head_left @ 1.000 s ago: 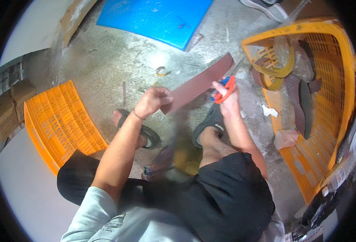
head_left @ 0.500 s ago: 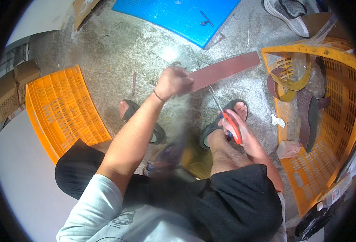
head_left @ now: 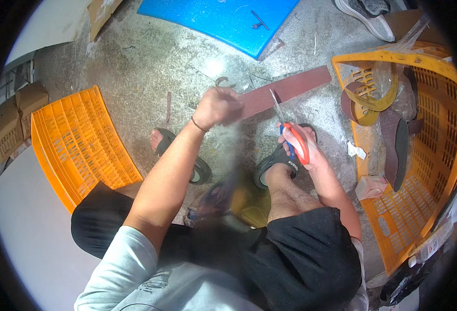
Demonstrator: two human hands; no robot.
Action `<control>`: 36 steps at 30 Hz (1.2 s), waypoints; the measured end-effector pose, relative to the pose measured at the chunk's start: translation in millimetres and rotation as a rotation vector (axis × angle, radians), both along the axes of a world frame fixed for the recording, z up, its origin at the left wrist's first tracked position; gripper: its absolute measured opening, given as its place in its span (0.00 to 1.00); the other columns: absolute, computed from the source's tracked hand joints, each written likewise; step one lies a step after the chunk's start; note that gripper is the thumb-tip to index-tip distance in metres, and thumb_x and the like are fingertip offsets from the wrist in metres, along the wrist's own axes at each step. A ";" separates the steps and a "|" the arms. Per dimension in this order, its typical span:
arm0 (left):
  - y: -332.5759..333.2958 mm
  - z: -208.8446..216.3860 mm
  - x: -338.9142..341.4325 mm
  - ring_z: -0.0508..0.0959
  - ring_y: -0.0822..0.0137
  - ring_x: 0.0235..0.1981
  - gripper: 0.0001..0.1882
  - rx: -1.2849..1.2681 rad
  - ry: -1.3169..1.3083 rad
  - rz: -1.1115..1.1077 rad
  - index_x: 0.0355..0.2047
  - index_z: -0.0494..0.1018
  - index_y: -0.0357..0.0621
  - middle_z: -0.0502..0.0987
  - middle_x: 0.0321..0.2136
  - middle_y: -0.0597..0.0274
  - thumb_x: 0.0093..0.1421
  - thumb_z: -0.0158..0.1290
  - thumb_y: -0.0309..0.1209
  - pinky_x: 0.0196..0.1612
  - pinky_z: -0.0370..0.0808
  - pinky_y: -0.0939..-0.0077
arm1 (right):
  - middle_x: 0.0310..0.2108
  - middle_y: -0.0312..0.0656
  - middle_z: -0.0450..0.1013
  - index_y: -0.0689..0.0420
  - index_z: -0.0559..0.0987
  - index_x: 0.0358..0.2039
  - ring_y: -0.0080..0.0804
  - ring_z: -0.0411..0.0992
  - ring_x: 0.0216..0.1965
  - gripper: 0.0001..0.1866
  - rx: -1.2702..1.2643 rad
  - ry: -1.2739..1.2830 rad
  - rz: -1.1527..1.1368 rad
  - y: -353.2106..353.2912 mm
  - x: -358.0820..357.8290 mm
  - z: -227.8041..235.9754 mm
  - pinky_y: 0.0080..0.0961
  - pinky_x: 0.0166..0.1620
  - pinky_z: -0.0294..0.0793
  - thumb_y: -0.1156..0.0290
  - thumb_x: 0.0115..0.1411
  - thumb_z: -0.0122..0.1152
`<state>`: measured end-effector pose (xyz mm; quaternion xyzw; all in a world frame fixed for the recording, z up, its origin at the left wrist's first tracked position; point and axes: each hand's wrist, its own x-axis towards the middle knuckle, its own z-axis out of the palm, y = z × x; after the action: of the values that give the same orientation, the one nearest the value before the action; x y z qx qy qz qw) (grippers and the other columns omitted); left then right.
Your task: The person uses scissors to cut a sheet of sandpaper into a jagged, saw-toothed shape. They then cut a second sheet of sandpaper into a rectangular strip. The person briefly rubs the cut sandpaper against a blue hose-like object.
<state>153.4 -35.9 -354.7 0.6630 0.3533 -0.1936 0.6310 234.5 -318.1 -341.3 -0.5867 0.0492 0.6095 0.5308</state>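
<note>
My left hand point(head_left: 218, 108) is closed around the left end of a long reddish-brown strip point(head_left: 303, 84) that looks like sandpaper. The strip stretches to the right and slants slightly upward above the floor. In my right hand point(head_left: 315, 156) is a pair of scissors point(head_left: 302, 144) with red and blue handles. Its blades point up and away from me, and a blade lies over the strip, left of its middle. I cannot tell whether the second blade is under the strip.
A yellow crate point(head_left: 394, 223) at the right holds curled abrasive strips point(head_left: 378, 101) and a dark sole-shaped piece point(head_left: 400, 153). Another yellow crate point(head_left: 83, 145) stands at the left. A blue board point(head_left: 223, 20) with a small T-shaped tool point(head_left: 260, 20) lies ahead. Scraps dot the concrete floor.
My right hand has moved forward, bringing the scissors from the strip's near edge to overlap it. The handles now show spread. My left hand keeps its grip, and the whole view has shifted slightly.
</note>
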 end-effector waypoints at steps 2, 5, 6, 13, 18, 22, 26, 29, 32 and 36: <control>2.7 -1.9 -1.6 0.75 0.77 0.21 0.04 0.007 -0.015 0.002 0.30 0.79 0.37 0.78 0.22 0.67 0.55 0.62 0.24 0.23 0.71 0.80 | 0.30 0.31 0.68 0.58 0.73 0.48 0.13 0.66 0.25 0.31 -0.005 0.016 -0.019 2.0 -0.6 -1.1 0.12 0.26 0.67 0.41 0.62 0.59; 7.2 -4.3 -2.6 0.76 0.76 0.22 0.05 0.014 -0.034 -0.003 0.29 0.79 0.38 0.79 0.22 0.65 0.53 0.62 0.25 0.25 0.73 0.78 | 0.29 0.31 0.68 0.58 0.73 0.45 0.13 0.65 0.24 0.30 -0.004 0.023 -0.041 3.1 -1.1 -5.0 0.11 0.25 0.66 0.41 0.62 0.60; 8.3 -4.6 -2.8 0.77 0.74 0.23 0.06 0.029 -0.029 -0.013 0.29 0.80 0.38 0.80 0.22 0.64 0.52 0.63 0.27 0.27 0.74 0.77 | 0.29 0.31 0.68 0.58 0.73 0.45 0.12 0.65 0.24 0.29 0.005 0.040 -0.036 3.5 -1.7 -6.4 0.10 0.24 0.66 0.42 0.62 0.61; 10.5 -7.5 -5.4 0.78 0.73 0.24 0.08 0.077 0.041 -0.028 0.28 0.81 0.39 0.80 0.23 0.62 0.49 0.63 0.30 0.30 0.75 0.76 | 0.30 0.32 0.70 0.58 0.74 0.50 0.15 0.67 0.25 0.28 -0.020 0.070 -0.048 7.1 -2.6 -18.1 0.13 0.26 0.68 0.46 0.63 0.61; 11.4 -12.5 -8.1 0.79 0.72 0.25 0.08 0.082 0.011 -0.060 0.28 0.81 0.38 0.81 0.23 0.61 0.49 0.63 0.30 0.31 0.76 0.75 | 0.30 0.32 0.71 0.59 0.74 0.52 0.16 0.68 0.26 0.28 -0.017 0.089 -0.042 5.0 -3.7 -25.0 0.15 0.27 0.69 0.47 0.63 0.61; 9.6 -11.1 -8.2 0.80 0.70 0.26 0.09 0.113 0.061 -0.107 0.30 0.82 0.38 0.82 0.24 0.59 0.49 0.62 0.29 0.33 0.77 0.73 | 0.30 0.32 0.70 0.59 0.73 0.52 0.17 0.68 0.25 0.29 -0.018 0.089 -0.033 6.6 -7.2 -30.6 0.15 0.27 0.69 0.47 0.64 0.61; 9.1 -8.0 -5.2 0.81 0.68 0.28 0.10 0.139 0.065 -0.155 0.32 0.83 0.37 0.83 0.26 0.56 0.49 0.61 0.28 0.36 0.78 0.72 | 0.30 0.32 0.68 0.57 0.72 0.46 0.14 0.65 0.24 0.27 -0.022 0.094 -0.049 10.1 -9.4 -33.1 0.14 0.24 0.65 0.45 0.62 0.61; 9.8 -8.4 -3.3 0.82 0.65 0.31 0.12 0.151 0.060 -0.195 0.34 0.83 0.37 0.83 0.30 0.54 0.49 0.59 0.27 0.39 0.78 0.71 | 0.28 0.30 0.66 0.56 0.72 0.45 0.14 0.65 0.24 0.26 0.007 0.063 -0.029 13.6 -9.0 -33.4 0.14 0.24 0.64 0.45 0.62 0.61; 9.4 -10.8 -3.9 0.80 0.67 0.31 0.11 0.172 0.037 -0.211 0.34 0.83 0.36 0.82 0.29 0.57 0.50 0.59 0.26 0.38 0.77 0.73 | 0.25 0.28 0.64 0.56 0.72 0.44 0.14 0.63 0.22 0.25 0.022 0.096 -0.049 17.0 -9.5 -33.4 0.14 0.22 0.63 0.46 0.62 0.62; 6.8 -13.4 -6.0 0.76 0.76 0.24 0.08 0.173 0.017 -0.196 0.33 0.81 0.34 0.79 0.23 0.67 0.52 0.60 0.23 0.29 0.74 0.78 | 0.24 0.27 0.63 0.55 0.73 0.44 0.14 0.60 0.19 0.21 -0.020 0.126 -0.063 18.2 -9.9 -34.8 0.14 0.19 0.59 0.51 0.62 0.63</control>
<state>147.3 -29.1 -368.1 0.7444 0.3077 -0.2287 0.5466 224.6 -299.9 -376.0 -0.5506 0.1069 0.6277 0.5398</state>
